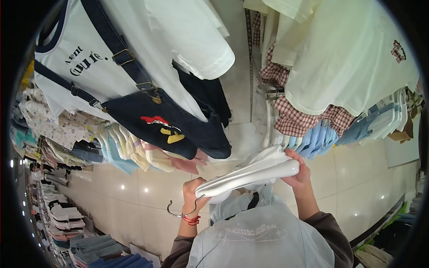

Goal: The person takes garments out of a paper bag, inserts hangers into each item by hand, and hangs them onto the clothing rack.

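Hanger, white and glossy, held crosswise between two hands in front of the person's grey top, above the tiled floor. Left hand: closed around the hook end, with a metal hook curving out below it. Right hand: gripping the far end. A second pale strip runs behind the front bar; whether it is part of the same piece I cannot tell from where I stand.

Handling, as judged by eye: light, stiff, probably plastic; its sheen suggests a slippery surface, and the hook could snag nearby cloth. The surest hold is likely at the neck beside the hook, with the other hand steadying the broad end.

Lettering: the white shirt beneath the overalls carries dark print, perhaps "Arent" above an unreadable script line. The grey top's print is too faint to read. The cream shirt shows a small checked motif.
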Demonstrator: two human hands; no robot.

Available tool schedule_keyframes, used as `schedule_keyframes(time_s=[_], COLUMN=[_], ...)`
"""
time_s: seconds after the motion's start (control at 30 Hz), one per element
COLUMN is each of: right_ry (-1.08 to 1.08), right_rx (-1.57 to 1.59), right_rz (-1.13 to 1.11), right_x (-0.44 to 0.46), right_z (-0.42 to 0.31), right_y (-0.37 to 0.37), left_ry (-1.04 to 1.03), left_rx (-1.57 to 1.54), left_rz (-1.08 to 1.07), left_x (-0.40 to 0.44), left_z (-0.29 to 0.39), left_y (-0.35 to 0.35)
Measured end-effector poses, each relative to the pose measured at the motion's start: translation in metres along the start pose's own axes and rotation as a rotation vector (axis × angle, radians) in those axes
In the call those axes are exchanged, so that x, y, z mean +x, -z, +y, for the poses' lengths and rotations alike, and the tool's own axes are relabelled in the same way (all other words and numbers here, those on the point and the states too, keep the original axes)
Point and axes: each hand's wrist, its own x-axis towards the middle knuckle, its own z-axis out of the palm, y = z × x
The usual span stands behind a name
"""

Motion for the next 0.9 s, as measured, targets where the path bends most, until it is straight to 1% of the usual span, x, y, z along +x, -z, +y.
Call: schedule_keyframes(time_s=[0.03, 0.1, 0.23, 0.3, 0.4, 0.43, 0.53, 0.63, 0.7, 0.73, 0.8, 0.83, 0.9], right_ry=[0.018, 0.045, 0.119, 0.120, 0.129, 0.130, 0.156, 0.126, 0.121, 0.118, 0.097, 0.085, 0.024], right_rx=[-0.008, 0.011, -0.020, -0.077, -0.205, -0.255, -0.471, -0.853, -1.091, -1.210, -1.478, -1.611, -1.626], right_rz=[0.036, 0.017, 0.001, 0.069, 0.186, 0.228, 0.252, 0.431, 0.484, 0.508, 0.492, 0.482, 0.413], right_x=[-0.002, -0.003, -0.007, -0.007, -0.005, -0.004, -0.005, -0.008, -0.007, -0.006, -0.003, -0.002, -0.003], right_z=[0.001, 0.003, 0.005, 0.004, 0.000, -0.001, -0.006, -0.007, 0.002, 0.009, 0.027, 0.035, 0.044], right_y=[-0.001, 0.001, 0.012, 0.007, -0.012, -0.016, -0.013, -0.021, -0.020, -0.019, -0.021, -0.023, -0.028], left_ry=[-0.001, -0.005, 0.012, 0.015, 0.123, 0.120, 0.112, 0.099, 0.085, 0.036, -0.061, -0.025, 0.035], left_rx=[-0.007, -0.022, 0.007, 0.021, -0.043, -0.037, 0.009, 0.108, 0.167, 0.263, 0.455, 0.432, 0.406], left_rz=[-0.015, -0.042, -0.015, 0.002, -0.011, -0.021, -0.036, -0.017, -0.001, -0.024, -0.070, -0.075, -0.078], left_x=[0.001, 0.004, 0.006, 0.005, 0.008, 0.007, 0.002, -0.003, -0.004, -0.004, -0.005, -0.005, -0.002], left_z=[0.000, 0.001, -0.001, -0.006, -0.004, -0.005, -0.007, -0.005, -0.002, -0.002, -0.002, -0.003, 0.001], left_y=[0.000, 0.001, 0.003, 0.006, 0.010, 0.012, 0.018, 0.023, 0.024, 0.022, 0.016, 0.015, 0.012])
